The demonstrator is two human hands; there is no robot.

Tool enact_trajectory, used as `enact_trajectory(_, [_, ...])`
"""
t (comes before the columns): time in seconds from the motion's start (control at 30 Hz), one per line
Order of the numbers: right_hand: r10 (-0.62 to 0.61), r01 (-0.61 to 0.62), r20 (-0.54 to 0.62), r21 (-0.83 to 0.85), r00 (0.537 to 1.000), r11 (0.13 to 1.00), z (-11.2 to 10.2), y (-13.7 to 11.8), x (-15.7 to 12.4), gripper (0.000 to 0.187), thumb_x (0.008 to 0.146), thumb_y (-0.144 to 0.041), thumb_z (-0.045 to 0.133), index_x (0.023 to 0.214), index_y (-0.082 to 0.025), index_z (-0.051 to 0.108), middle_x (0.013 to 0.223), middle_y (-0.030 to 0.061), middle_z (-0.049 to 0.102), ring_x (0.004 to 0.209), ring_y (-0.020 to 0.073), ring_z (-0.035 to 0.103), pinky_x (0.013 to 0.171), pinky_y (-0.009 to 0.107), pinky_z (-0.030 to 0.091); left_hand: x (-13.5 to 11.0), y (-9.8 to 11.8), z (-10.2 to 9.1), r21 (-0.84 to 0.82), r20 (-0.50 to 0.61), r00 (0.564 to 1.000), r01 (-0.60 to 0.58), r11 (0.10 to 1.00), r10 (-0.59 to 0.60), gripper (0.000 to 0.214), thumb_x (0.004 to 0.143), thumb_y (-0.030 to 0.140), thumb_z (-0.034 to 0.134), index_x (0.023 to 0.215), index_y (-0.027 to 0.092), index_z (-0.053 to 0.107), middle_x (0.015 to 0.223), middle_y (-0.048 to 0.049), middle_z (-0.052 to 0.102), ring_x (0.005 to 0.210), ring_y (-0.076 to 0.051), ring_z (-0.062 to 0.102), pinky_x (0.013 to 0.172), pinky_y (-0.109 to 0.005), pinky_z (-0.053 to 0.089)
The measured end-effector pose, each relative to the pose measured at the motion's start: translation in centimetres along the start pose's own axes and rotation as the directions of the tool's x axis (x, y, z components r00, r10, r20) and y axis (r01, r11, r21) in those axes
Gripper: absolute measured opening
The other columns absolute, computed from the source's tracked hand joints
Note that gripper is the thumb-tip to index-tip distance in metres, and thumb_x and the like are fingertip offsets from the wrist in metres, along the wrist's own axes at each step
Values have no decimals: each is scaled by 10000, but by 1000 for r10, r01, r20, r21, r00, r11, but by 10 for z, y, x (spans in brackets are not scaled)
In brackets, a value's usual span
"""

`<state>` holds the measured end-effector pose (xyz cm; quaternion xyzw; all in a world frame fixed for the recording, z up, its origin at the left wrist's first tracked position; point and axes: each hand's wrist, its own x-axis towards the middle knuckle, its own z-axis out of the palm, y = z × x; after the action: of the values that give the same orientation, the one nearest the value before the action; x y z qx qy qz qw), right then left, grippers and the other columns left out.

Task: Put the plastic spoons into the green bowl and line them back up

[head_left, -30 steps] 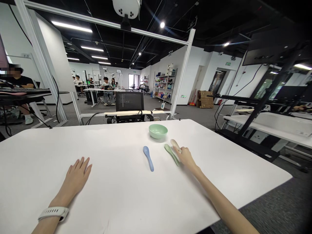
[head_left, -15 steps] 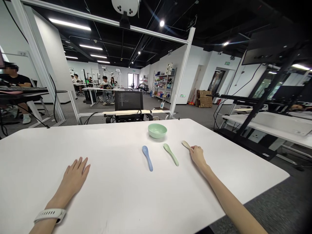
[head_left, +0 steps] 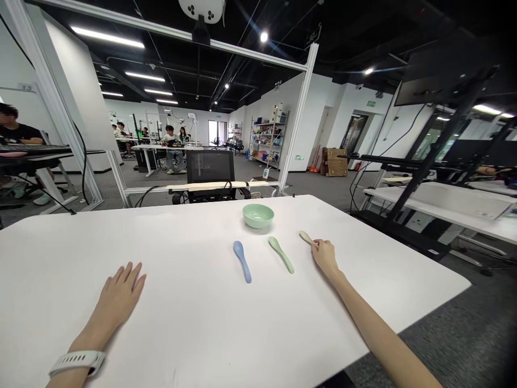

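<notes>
My right hand [head_left: 325,256] has its fingers closed on the handle of a cream spoon [head_left: 306,236], whose bowl end points away to the left; the rest of the handle is hidden by the hand. Left of it a green spoon [head_left: 281,255] lies slantwise, and beyond that a blue spoon [head_left: 243,262]. Behind the spoons stands a light green bowl [head_left: 258,217], upright. My left hand [head_left: 120,293], with a pale watch band at the wrist, rests palm down on the white table [head_left: 181,318], fingers stretched and holding nothing.
A metal frame [head_left: 299,118] rises beyond the table's far edge, and a black mesh chair [head_left: 210,166] stands behind it. To the right are a black stand [head_left: 424,148] and another white table [head_left: 444,207]. Several people sit at desks in the background.
The whole view has shifted slightly to the left. My right hand stays on the cream spoon, and the left hand remains flat. The other spoons and the bowl have not moved on the table.
</notes>
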<state>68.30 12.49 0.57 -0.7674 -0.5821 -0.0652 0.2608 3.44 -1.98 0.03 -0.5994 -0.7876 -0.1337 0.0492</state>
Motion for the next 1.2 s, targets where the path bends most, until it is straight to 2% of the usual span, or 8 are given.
enact_trajectory(0.3, [31,-31,-17,-8,999,999,1,-3,-3,412,985,-203,517,1279,-20,742,1149,267,724,1074,351,688,990,417,500,0,1,-1,7,14,1000,3,1000,-4,831,981,497,185,1600,44,507,1704,-220,475,1599,-402,409,1298,-582,322])
enact_trajectory(0.43, [37,-34,-83,36,996,999,-3,-7,-3,422,966,-213,541,1307,-39,717,1209,279,685,1136,388,645,1005,475,492,0,1,-1,20,18,1000,9,1000,-9,834,984,499,162,1607,64,504,1709,-199,476,1606,-383,403,1306,-565,313])
enact_trajectory(0.5, [-31,40,-110,83,993,996,-7,-12,-2,409,957,-207,530,1297,-78,717,1243,259,679,1167,382,631,1038,499,486,0,1,-1,17,12,1000,6,1000,-6,828,986,497,167,1603,64,509,1706,-201,480,1606,-383,402,1307,-568,310])
enact_trajectory(0.57, [-178,190,-90,150,980,970,-11,-21,-1,408,965,-207,503,1304,-124,714,1313,228,682,1234,359,621,1102,506,473,-1,2,-1,3,0,1000,2,1000,-2,818,991,491,174,1591,59,524,1696,-214,489,1600,-391,407,1302,-581,313])
enact_trajectory(0.67, [-417,404,0,247,909,881,-12,-39,-1,438,1000,-251,484,1373,-170,699,1478,187,658,1404,322,570,1225,506,416,-1,2,-1,-6,-1,1000,0,1000,0,831,993,498,163,1588,43,522,1693,-229,487,1600,-408,403,1298,-594,314])
enact_trajectory(0.73, [-497,456,74,297,865,839,-9,-50,-3,452,1016,-290,498,1404,-173,698,1538,172,642,1482,316,532,1275,519,377,0,1,-1,3,6,1000,3,1000,-3,839,989,506,161,1593,45,517,1695,-223,487,1602,-407,402,1300,-589,313])
enact_trajectory(0.9, [-513,409,192,403,836,819,5,-56,-6,451,1060,-314,469,1391,-156,732,1511,163,678,1506,303,544,1288,496,385,0,1,-2,10,0,1000,-4,1000,4,828,980,498,183,1587,52,527,1689,-216,499,1595,-398,416,1296,-581,324])
enact_trajectory(1.2, [-493,383,189,421,849,822,5,-54,-8,435,1077,-291,483,1400,-133,728,1521,177,665,1527,294,525,1294,469,382,0,0,-2,-6,-7,1000,2,1000,-3,828,986,495,168,1584,54,534,1685,-221,502,1587,-397,425,1296,-581,326])
